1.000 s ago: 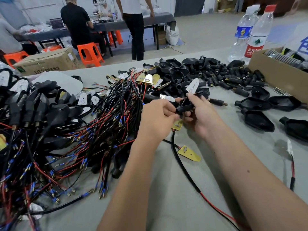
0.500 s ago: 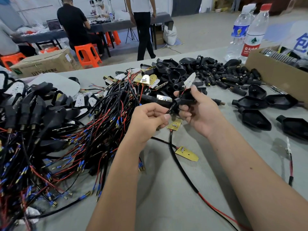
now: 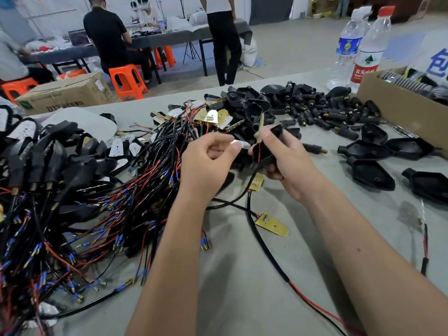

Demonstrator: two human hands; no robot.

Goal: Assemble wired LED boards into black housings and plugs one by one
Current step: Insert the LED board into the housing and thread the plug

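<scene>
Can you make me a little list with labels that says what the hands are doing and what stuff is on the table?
right hand: grips a black housing with an LED board poking up from it
left hand: fingers curled; whether they pinch anything is unclear
wire pile: left of the hands
empty housings: right side
black plugs: heaped at the back
water bottles: two, upright
cardboard box: far right
table: grey

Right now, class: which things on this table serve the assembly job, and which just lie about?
Job: black housing gripped by the right hand; left hand; LED boards; plugs; wire bundle.
Lying about: water bottles; cardboard box.
</scene>
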